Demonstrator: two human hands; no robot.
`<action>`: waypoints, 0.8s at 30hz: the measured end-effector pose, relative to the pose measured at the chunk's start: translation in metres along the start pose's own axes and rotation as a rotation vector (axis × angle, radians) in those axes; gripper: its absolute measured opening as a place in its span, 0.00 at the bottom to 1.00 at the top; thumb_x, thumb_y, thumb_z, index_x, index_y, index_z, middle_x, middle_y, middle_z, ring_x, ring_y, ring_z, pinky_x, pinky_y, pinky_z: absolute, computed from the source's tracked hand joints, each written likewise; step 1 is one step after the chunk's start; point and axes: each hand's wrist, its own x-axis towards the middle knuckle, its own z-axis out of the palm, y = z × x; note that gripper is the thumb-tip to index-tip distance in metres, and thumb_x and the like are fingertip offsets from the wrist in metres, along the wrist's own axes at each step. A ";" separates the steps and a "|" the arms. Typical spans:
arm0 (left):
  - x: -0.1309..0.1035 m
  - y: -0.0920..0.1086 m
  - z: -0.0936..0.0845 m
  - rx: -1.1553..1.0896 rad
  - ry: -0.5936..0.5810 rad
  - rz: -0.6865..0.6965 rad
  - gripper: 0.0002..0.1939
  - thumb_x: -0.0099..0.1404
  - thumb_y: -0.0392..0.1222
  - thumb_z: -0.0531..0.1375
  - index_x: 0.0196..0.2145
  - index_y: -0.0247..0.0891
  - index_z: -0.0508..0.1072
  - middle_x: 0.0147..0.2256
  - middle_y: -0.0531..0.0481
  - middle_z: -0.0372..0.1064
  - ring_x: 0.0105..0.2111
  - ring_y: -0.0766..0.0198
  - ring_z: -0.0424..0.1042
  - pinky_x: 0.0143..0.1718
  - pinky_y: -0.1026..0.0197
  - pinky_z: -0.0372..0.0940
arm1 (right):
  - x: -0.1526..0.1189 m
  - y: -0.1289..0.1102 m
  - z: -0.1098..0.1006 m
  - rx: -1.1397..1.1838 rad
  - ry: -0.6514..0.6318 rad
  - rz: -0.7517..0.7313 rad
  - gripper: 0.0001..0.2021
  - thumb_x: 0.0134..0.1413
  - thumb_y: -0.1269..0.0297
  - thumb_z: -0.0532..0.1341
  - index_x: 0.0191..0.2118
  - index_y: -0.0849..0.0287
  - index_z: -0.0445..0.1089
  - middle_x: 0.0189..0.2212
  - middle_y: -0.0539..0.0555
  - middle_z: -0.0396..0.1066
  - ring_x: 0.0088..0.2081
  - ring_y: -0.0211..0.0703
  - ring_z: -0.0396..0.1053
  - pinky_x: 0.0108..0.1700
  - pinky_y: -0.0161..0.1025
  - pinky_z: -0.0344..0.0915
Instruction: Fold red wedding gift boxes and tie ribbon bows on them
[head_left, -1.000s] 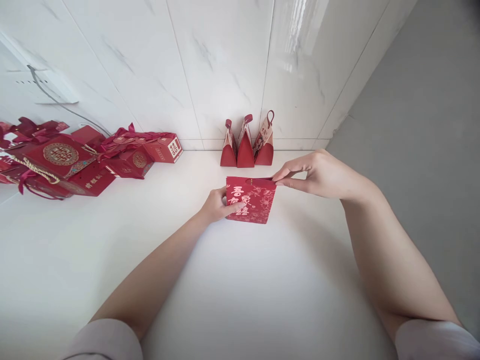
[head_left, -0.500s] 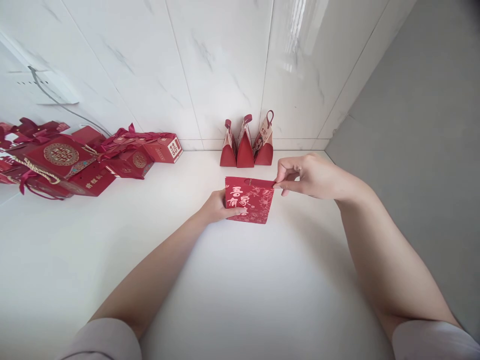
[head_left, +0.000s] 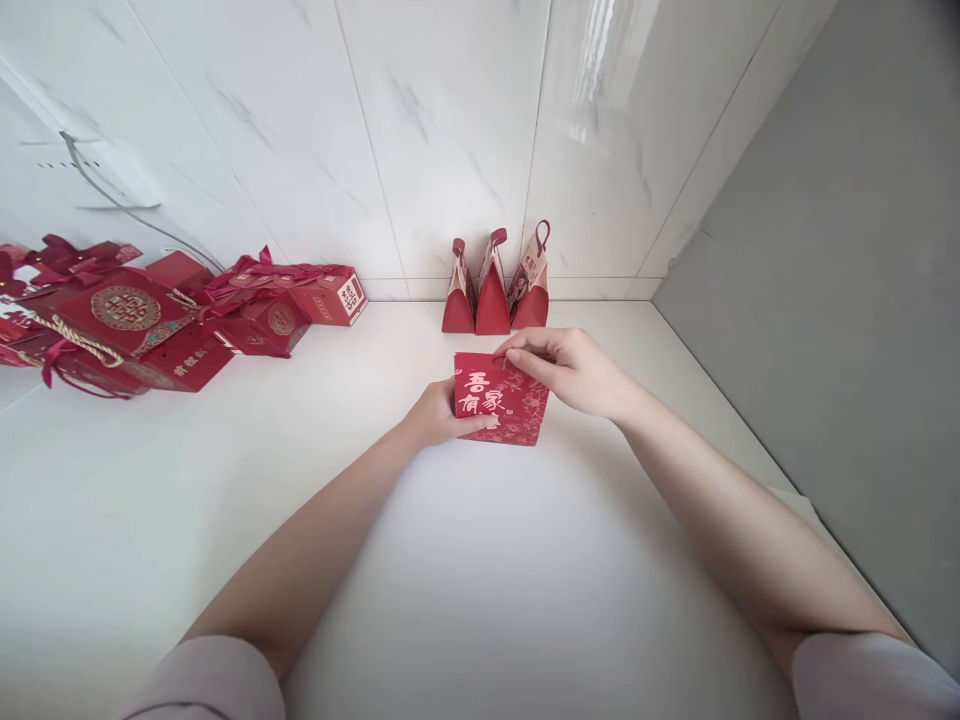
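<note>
A flat red packet (head_left: 517,415) with pink characters and a floral pattern is held up near the middle of the view. My left hand (head_left: 436,413) is closed on its left side, the thumb lying across the lower front. At the packet's top edge, my right hand (head_left: 566,368) has its thumb and index finger pinched together near a small dark red loop. The right fingers overlap the packet's upper right part, and the exact spot of the pinch is hard to make out.
Three red triangular boxes (head_left: 493,300) with loops stand by the tiled wall (head_left: 450,130), just behind the packet. Several red gift boxes (head_left: 180,355) with ribbons and cords are piled at the left on the white table (head_left: 360,620). A grey cable (head_left: 135,215) hangs behind them.
My right hand has moved left along the packet's top edge, from its right corner to near the middle. My left hand still grips the packet in nearly the same place.
</note>
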 end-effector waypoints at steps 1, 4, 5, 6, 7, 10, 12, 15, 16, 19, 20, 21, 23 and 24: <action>0.000 0.000 0.000 0.006 0.001 0.000 0.29 0.49 0.52 0.71 0.46 0.37 0.73 0.43 0.46 0.77 0.43 0.52 0.77 0.46 0.53 0.72 | 0.001 0.001 0.003 -0.011 0.013 -0.003 0.13 0.65 0.57 0.55 0.37 0.57 0.74 0.34 0.51 0.75 0.32 0.40 0.69 0.35 0.38 0.64; 0.000 -0.002 0.000 0.013 -0.002 0.012 0.28 0.49 0.52 0.71 0.45 0.37 0.73 0.43 0.47 0.77 0.43 0.52 0.77 0.46 0.53 0.72 | 0.002 0.004 0.006 -0.001 0.023 -0.014 0.14 0.64 0.56 0.55 0.35 0.58 0.74 0.33 0.51 0.75 0.31 0.39 0.68 0.35 0.37 0.63; 0.000 -0.002 0.000 0.013 -0.005 0.017 0.28 0.49 0.51 0.71 0.45 0.37 0.73 0.43 0.47 0.77 0.43 0.52 0.77 0.46 0.53 0.72 | 0.003 0.005 0.006 0.017 0.002 -0.017 0.15 0.64 0.55 0.55 0.35 0.58 0.74 0.32 0.51 0.74 0.31 0.39 0.68 0.35 0.37 0.63; 0.000 -0.002 0.000 0.010 -0.007 0.021 0.28 0.49 0.51 0.71 0.45 0.37 0.73 0.43 0.47 0.77 0.43 0.53 0.76 0.46 0.53 0.72 | 0.003 0.006 0.005 0.039 -0.025 -0.015 0.16 0.65 0.54 0.55 0.35 0.59 0.74 0.32 0.51 0.74 0.31 0.40 0.68 0.34 0.37 0.63; 0.000 -0.002 0.000 0.008 -0.009 0.023 0.28 0.49 0.51 0.71 0.45 0.37 0.73 0.43 0.47 0.77 0.43 0.53 0.76 0.46 0.53 0.72 | 0.004 0.007 0.005 0.064 -0.051 -0.008 0.17 0.64 0.53 0.55 0.34 0.59 0.74 0.32 0.51 0.74 0.31 0.40 0.68 0.34 0.37 0.63; 0.000 -0.002 0.000 0.000 -0.008 0.024 0.29 0.49 0.51 0.71 0.46 0.37 0.73 0.43 0.47 0.77 0.44 0.52 0.76 0.47 0.52 0.71 | 0.006 0.011 0.003 0.139 -0.089 0.034 0.18 0.63 0.49 0.56 0.34 0.59 0.73 0.34 0.52 0.74 0.32 0.42 0.69 0.34 0.38 0.64; 0.000 -0.002 0.000 -0.007 -0.008 0.027 0.29 0.49 0.51 0.71 0.47 0.37 0.73 0.44 0.47 0.77 0.44 0.52 0.76 0.47 0.52 0.71 | 0.006 0.012 0.001 0.150 -0.098 0.062 0.18 0.61 0.48 0.57 0.36 0.59 0.74 0.34 0.52 0.74 0.32 0.42 0.69 0.33 0.38 0.64; 0.001 -0.005 0.001 -0.040 -0.022 0.025 0.31 0.49 0.52 0.71 0.48 0.37 0.72 0.44 0.45 0.77 0.44 0.51 0.76 0.47 0.52 0.71 | 0.004 0.011 -0.007 0.081 -0.136 0.084 0.17 0.61 0.48 0.58 0.38 0.57 0.74 0.33 0.52 0.74 0.32 0.42 0.69 0.33 0.39 0.64; 0.002 -0.005 0.000 -0.053 -0.029 0.024 0.31 0.49 0.53 0.70 0.48 0.36 0.72 0.45 0.45 0.77 0.44 0.51 0.76 0.47 0.52 0.71 | 0.003 0.010 -0.010 0.046 -0.147 0.085 0.16 0.61 0.49 0.58 0.38 0.57 0.74 0.32 0.51 0.75 0.31 0.42 0.69 0.33 0.39 0.63; 0.005 0.002 -0.003 -0.091 -0.015 0.083 0.30 0.52 0.55 0.68 0.49 0.36 0.71 0.46 0.43 0.76 0.45 0.51 0.75 0.47 0.53 0.70 | 0.000 0.007 -0.015 -0.065 -0.138 0.062 0.15 0.61 0.50 0.58 0.37 0.56 0.75 0.30 0.51 0.74 0.30 0.42 0.67 0.32 0.39 0.62; 0.006 0.008 -0.006 -0.096 0.001 0.125 0.29 0.54 0.55 0.67 0.48 0.36 0.71 0.46 0.43 0.75 0.45 0.52 0.75 0.47 0.54 0.70 | -0.001 0.005 -0.015 -0.099 -0.125 0.044 0.15 0.61 0.51 0.58 0.36 0.56 0.75 0.29 0.51 0.73 0.29 0.41 0.67 0.32 0.38 0.61; 0.006 0.016 -0.009 -0.090 0.016 0.171 0.27 0.56 0.55 0.66 0.47 0.36 0.71 0.45 0.44 0.75 0.43 0.54 0.75 0.45 0.56 0.70 | -0.001 0.003 -0.014 -0.128 -0.112 0.022 0.15 0.62 0.52 0.57 0.36 0.57 0.75 0.28 0.50 0.73 0.28 0.40 0.66 0.31 0.38 0.61; 0.006 0.038 -0.016 -0.019 0.057 0.262 0.21 0.59 0.53 0.64 0.44 0.36 0.72 0.41 0.46 0.75 0.39 0.59 0.75 0.40 0.60 0.68 | -0.002 0.000 -0.009 -0.168 -0.104 -0.033 0.14 0.62 0.55 0.57 0.35 0.57 0.74 0.26 0.50 0.71 0.27 0.39 0.63 0.31 0.37 0.59; 0.005 0.050 -0.020 0.047 0.078 0.303 0.17 0.60 0.51 0.63 0.41 0.36 0.73 0.38 0.47 0.75 0.36 0.61 0.74 0.39 0.61 0.67 | -0.003 -0.002 -0.007 -0.176 -0.106 -0.060 0.13 0.62 0.56 0.57 0.35 0.57 0.74 0.26 0.49 0.70 0.27 0.38 0.63 0.31 0.37 0.59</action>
